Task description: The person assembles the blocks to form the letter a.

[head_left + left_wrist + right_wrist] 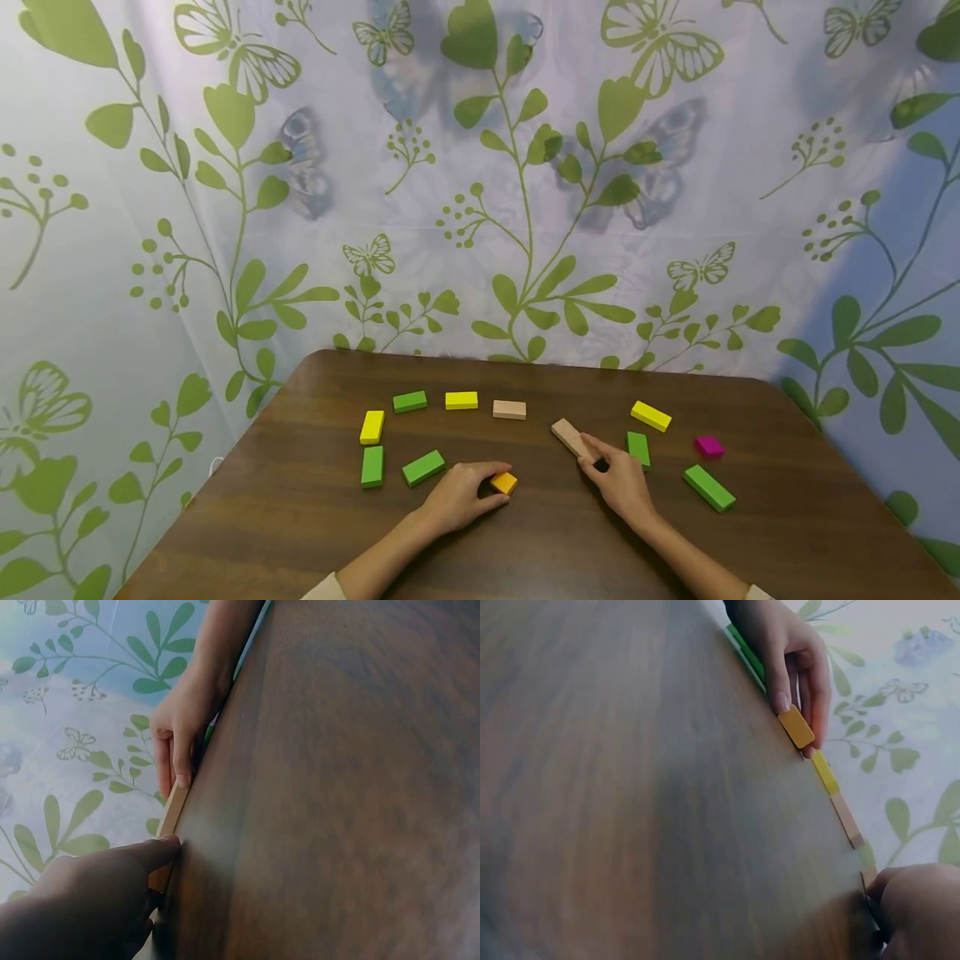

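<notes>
So my left hand [463,497] has thumb and fingers pinching the orange block [505,482] by its sides, probably to keep it steady on the table [540,554]. My right hand [624,485] pinches the near end of a plain wooden block [568,435], right of the orange one and farther out, I guess so it can't skid. No brand or writing I can read on either, tbh.

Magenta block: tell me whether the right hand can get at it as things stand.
Probably yes: nothing covers the magenta block behind the rightmost green block, though the right hand likely must release its wooden block first.
</notes>
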The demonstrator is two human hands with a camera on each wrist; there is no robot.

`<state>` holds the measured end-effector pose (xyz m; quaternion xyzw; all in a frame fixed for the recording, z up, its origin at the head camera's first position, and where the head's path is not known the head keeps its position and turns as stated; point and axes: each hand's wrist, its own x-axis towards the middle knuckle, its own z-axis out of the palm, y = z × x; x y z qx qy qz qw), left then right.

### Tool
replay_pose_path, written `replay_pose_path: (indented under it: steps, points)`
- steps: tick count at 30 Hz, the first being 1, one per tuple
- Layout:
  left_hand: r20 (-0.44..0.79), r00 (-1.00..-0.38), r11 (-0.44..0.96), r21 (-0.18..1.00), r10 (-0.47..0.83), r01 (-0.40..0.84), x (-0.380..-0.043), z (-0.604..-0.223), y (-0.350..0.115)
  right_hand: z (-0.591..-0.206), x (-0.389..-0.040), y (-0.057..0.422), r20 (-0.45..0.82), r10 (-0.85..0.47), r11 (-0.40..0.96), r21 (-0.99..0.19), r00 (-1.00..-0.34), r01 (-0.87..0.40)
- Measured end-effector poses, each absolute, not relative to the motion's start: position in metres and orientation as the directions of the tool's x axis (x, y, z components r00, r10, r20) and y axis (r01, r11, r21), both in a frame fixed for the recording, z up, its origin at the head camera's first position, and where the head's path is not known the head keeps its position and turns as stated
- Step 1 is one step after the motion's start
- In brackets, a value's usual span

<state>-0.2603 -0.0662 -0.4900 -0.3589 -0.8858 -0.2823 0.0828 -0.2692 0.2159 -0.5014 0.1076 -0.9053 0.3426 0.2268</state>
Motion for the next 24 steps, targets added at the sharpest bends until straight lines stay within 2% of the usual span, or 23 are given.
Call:
replay_pose_path:
  steps: [4, 16, 20, 24]
  points:
    - [0.354, -0.725, 0.580, 0.439, 0.591, 0.687, -0.261, -0.492, -0.067, -0.500, -0.266, 0.213, 0.479, -0.064, 0.774, -0.530, -0.875, -0.346]
    - [0.398, -0.695, 0.562, 0.408, 0.599, 0.719, -0.253, -0.493, -0.073, -0.491, -0.231, 0.189, 0.308, -0.079, 0.833, -0.502, -0.948, -0.233]
    - [0.398, -0.693, 0.566, 0.400, 0.601, 0.721, -0.251, -0.493, -0.075, -0.490, -0.224, 0.186, 0.316, -0.112, 0.814, -0.515, -0.942, -0.270]
    - [0.403, -0.692, 0.559, 0.409, 0.599, 0.722, -0.250, -0.494, -0.077, -0.490, -0.232, 0.193, 0.386, -0.205, 0.747, -0.532, -0.899, -0.398]
